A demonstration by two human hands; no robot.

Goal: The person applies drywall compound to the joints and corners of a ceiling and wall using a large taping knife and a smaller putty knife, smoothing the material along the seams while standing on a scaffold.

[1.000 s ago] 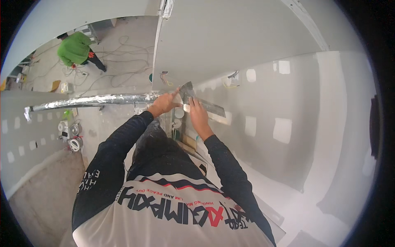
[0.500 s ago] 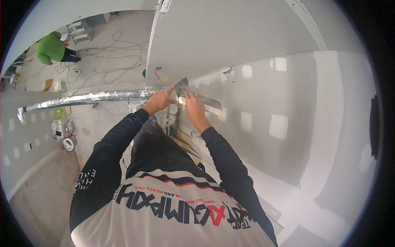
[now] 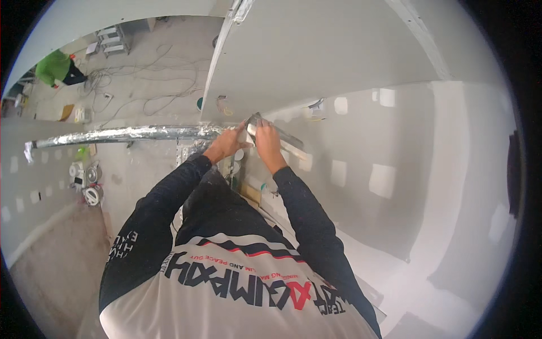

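My right hand (image 3: 268, 144) is closed around a long, flat-bladed drywall knife (image 3: 293, 148), its pale lower edge slanting down to the right. Just left of it, my left hand (image 3: 227, 142) is closed on a putty knife, its handle mostly hidden by the fingers. The grey putty knife blade (image 3: 253, 119) rises above both hands, close against the long knife. Something white, perhaps joint compound, shows between the hands.
A silver rail (image 3: 130, 134) smeared with white runs left at waist height. Grey wallboard (image 3: 361, 135) with white filled patches stands right. Cables (image 3: 152, 70) snake over the floor below, near a stepladder (image 3: 114, 45) and a person in green (image 3: 55, 68).
My left hand has moved slightly right, closer to the right hand. The putty knife blade has tilted and now overlaps the long knife's near end. The person in green has shifted left in view.
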